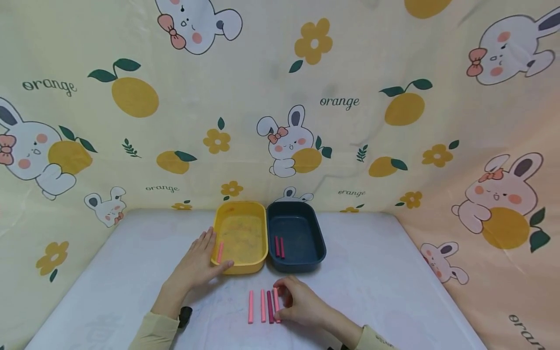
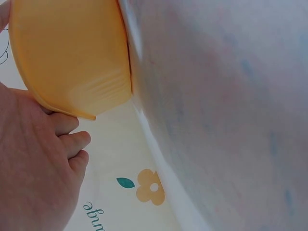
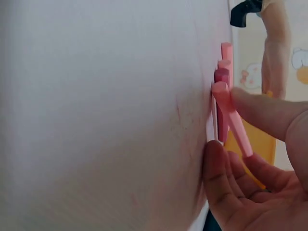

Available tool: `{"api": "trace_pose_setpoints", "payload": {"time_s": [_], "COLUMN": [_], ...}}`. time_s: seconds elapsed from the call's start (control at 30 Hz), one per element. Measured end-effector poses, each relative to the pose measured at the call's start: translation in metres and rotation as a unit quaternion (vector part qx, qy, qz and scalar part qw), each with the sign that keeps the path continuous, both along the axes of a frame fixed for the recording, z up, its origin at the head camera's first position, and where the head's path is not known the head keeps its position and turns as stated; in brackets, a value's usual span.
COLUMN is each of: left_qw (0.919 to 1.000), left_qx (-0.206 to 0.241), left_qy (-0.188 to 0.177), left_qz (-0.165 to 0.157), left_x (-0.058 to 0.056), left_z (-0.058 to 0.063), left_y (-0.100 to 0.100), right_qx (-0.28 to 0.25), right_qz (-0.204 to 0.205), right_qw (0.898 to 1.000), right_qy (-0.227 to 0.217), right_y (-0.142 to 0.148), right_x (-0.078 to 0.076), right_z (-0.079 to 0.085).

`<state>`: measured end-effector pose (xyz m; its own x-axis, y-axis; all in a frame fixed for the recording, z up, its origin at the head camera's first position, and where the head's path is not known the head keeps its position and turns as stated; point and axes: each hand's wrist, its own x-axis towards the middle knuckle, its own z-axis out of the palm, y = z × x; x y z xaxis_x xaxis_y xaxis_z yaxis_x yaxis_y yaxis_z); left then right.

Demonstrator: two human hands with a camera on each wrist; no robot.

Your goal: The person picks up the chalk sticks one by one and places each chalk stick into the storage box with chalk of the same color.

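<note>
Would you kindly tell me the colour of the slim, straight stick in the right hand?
The stick is light pink, clearest in the right wrist view.

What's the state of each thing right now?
Yellow bin: upright, one pink stick inside
Blue bin: upright, two crimson sticks inside
Left hand: touching yellow bin
Right hand: pinching another pink stick
Two other pink sticks: lying on table
Third crimson stick: lying on table

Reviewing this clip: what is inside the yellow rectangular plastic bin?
One slim, light pink stick lies near the left side of the yellow rectangular plastic bin. The floor directly behind the bin's near side is covered and cannot be seen.
</note>
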<state>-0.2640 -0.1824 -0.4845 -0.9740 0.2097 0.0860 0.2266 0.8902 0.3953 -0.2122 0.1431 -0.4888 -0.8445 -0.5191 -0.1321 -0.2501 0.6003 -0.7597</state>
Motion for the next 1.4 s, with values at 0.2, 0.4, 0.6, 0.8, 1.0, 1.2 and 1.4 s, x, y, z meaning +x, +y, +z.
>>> {"api": "trace_pose_setpoints", "payload": {"time_s": [0.2,0.4,0.6,0.8,1.0,1.2,1.4], "left_qw": [1.0000,1.0000,1.0000,1.0000,1.0000,1.0000,1.0000], "left_qx": [0.001,0.002,0.003,0.002,0.000,0.001,-0.001], "left_qy": [0.005,0.007,0.007,0.000,-0.002,-0.003,0.004], "left_qz": [0.000,-0.003,-0.002,0.002,0.004,0.003,-0.002], "left_x": [-0.001,-0.001,0.000,0.000,0.000,0.000,0.000], "left_z": [-0.001,-0.001,-0.001,-0.001,-0.001,-0.001,-0.001], "left_y": [0.000,-0.001,0.000,0.000,0.001,0.001,0.000], "right_qx": [-0.035,-0.061,-0.101,-0.123,-0.158,-0.182,-0.205], "right_qz": [-0.027,-0.042,-0.054,-0.057,-0.070,-0.090,-0.118], "right_qw": [0.999,0.997,0.993,0.991,0.985,0.979,0.971], "right_qy": [-0.019,-0.012,-0.018,-0.005,-0.018,-0.015,-0.024], "right_y": [-0.003,-0.005,-0.006,-0.007,-0.009,-0.012,-0.018], "right_x": [0.004,0.007,0.011,0.014,0.014,0.013,0.008], "right_z": [0.000,-0.001,0.001,0.001,0.005,0.006,0.009]}}
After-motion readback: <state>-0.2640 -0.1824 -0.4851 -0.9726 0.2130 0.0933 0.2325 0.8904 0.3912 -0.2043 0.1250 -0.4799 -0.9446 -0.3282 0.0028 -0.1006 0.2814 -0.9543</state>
